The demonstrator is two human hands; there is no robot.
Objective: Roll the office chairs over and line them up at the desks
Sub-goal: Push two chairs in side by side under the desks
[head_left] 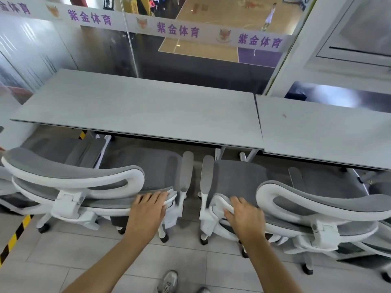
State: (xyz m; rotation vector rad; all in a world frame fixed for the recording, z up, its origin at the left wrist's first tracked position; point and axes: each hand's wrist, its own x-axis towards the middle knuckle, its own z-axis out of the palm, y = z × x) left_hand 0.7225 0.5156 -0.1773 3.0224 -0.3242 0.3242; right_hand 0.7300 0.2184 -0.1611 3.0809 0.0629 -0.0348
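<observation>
Two hands (148, 210) (245, 216) grip two chair backs (118, 205) (222, 205) — desks (148, 106) ahead.

white band (135, 20) on glass reads 紫金体育, repeated.

Bare forearms — grey-and-white sneaker (168, 281) below

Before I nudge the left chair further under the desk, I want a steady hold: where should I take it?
Take the left chair by the white frame edge of its backrest, from behind, where the left hand already rests. That rim curves outward and faces you, so fingers can wrap over it. The armrest sits forward toward the desk, probably a longer, weaker reach.
</observation>
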